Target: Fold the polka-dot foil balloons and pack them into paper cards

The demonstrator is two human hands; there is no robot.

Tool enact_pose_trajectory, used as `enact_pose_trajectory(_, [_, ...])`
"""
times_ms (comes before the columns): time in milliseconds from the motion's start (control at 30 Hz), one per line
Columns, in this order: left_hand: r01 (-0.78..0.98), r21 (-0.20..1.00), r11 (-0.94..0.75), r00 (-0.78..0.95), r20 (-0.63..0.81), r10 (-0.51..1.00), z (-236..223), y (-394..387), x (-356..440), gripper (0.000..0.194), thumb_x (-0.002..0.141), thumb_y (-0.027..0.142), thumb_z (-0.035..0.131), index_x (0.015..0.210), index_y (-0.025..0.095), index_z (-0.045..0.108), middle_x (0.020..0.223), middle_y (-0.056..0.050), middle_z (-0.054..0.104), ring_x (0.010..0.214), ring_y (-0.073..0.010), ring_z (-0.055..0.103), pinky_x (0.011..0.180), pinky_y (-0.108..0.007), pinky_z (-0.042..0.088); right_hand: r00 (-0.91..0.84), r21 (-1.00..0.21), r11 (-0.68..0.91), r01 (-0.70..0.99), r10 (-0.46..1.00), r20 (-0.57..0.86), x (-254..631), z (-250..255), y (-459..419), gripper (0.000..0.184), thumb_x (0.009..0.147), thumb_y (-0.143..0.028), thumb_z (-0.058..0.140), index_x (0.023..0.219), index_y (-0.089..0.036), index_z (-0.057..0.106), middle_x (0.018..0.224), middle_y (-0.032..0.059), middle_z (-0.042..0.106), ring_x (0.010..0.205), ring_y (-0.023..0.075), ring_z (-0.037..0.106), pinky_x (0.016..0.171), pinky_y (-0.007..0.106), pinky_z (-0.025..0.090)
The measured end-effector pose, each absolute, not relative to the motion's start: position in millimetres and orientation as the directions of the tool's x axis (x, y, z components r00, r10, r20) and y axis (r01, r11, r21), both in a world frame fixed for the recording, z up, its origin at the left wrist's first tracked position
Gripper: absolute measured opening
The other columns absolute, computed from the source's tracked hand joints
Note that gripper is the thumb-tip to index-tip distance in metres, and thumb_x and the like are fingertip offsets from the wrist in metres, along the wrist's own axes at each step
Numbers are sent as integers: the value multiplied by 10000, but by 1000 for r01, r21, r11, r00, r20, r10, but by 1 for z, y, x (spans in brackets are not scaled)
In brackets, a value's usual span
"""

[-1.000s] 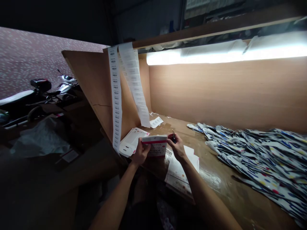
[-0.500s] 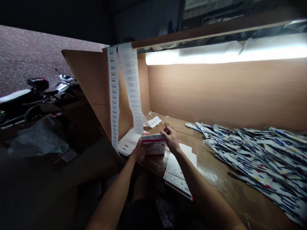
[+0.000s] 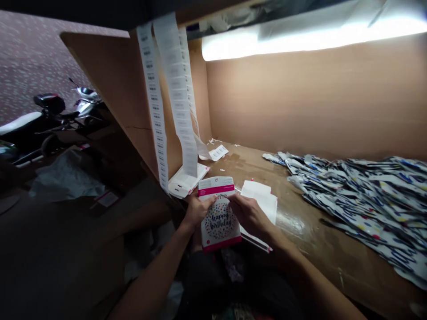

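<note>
My left hand (image 3: 197,210) is closed on the left edge of a flat white and pink package (image 3: 220,224), its thumb lying across the front. The package faces me, with "happy birthday" printed in a dotted circle and a hang hole in its top tab. My right hand (image 3: 246,209) has its fingers pinched together at the package's upper right, on a thin dark tool whose tip shows against the printed front; most of the tool is hidden by the fingers. Beyond the right hand lie more white packages (image 3: 262,195), partly covered by my forearm.
Strips of barcode labels (image 3: 182,102) hang at the left panel above a stack of white packages (image 3: 185,183). A heap of flat, spotted foil pieces (image 3: 360,200) covers the right of the wooden table (image 3: 293,231). A tube light (image 3: 283,42) glows above; motorbikes (image 3: 50,115) stand at far left.
The package has been tipped so its whole front faces me, and it sits closer to my body. My right hand has come down from its top edge to its front. The view has tilted down.
</note>
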State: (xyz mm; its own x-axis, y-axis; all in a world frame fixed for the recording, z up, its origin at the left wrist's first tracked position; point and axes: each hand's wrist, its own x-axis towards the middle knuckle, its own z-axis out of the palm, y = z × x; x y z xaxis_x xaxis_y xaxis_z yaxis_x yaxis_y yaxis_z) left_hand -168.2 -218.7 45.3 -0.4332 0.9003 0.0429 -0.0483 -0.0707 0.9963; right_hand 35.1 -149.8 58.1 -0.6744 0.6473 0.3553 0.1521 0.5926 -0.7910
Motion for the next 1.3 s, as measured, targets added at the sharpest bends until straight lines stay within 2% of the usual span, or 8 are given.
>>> enact_pose_trajectory(133, [16,999,32,-411,-22,911,44,-234,-151,368,771,409,826,976,103,810,948,-131,805,881,-306,753,792,-376,608,-693,-730,634,255,647,319,41,56,-166,203,1001,-326,512,1032,-252,699,908,62,693,708,177,586,672,288,423])
enact_pose_trajectory(400, [117,988,103,-370,-53,927,43,-252,-137,353,799,424,793,937,100,794,837,-115,788,713,-250,716,648,-312,564,-736,-487,743,459,625,260,53,51,-172,230,1012,-270,456,1032,-232,682,768,51,648,570,139,464,577,296,264])
enact_pose_trajectory(700, [246,962,121,-285,-48,957,40,-264,-120,257,824,370,732,848,116,769,701,-46,716,606,-180,617,548,-243,453,-723,-314,694,648,690,33,48,58,-192,195,983,-194,470,1019,-207,662,743,94,694,558,191,570,583,317,275])
enact_pose_trajectory(833, [177,979,103,-228,-61,972,28,-267,-116,216,794,338,756,827,125,757,751,-46,733,687,-201,653,618,-255,490,-697,-355,644,678,717,-31,50,52,-191,170,943,-175,520,972,-197,685,730,109,696,586,223,607,616,325,317])
enact_pose_trajectory(933, [-2,988,154,-245,-150,958,23,-268,-119,298,759,324,783,970,113,768,872,-88,778,762,-242,703,697,-308,554,-720,-467,642,608,694,15,62,51,-186,214,978,-263,531,839,-215,687,668,78,670,578,204,587,627,319,330])
enact_pose_trajectory(1033, [-84,980,178,-245,-193,950,25,-271,-120,375,749,327,799,1050,107,761,934,-110,788,832,-267,728,757,-345,581,-702,-534,621,573,709,71,70,56,-186,279,1017,-313,493,865,-224,708,698,65,691,627,189,602,643,299,347])
enact_pose_trajectory(1167, [-41,978,205,-228,-209,951,34,-278,-115,398,761,319,784,1088,97,736,923,-95,782,822,-240,720,752,-315,571,-687,-481,611,629,726,23,67,64,-193,339,1066,-347,405,1031,-211,714,834,73,740,692,174,634,668,280,357])
enact_pose_trajectory(1300, [4,975,221,-178,-217,960,37,-285,-113,401,820,334,733,1141,95,710,913,-86,770,779,-218,707,711,-295,556,-706,-366,638,677,704,-79,65,72,-200,345,1079,-316,362,1047,-190,682,876,96,750,720,187,659,668,287,360])
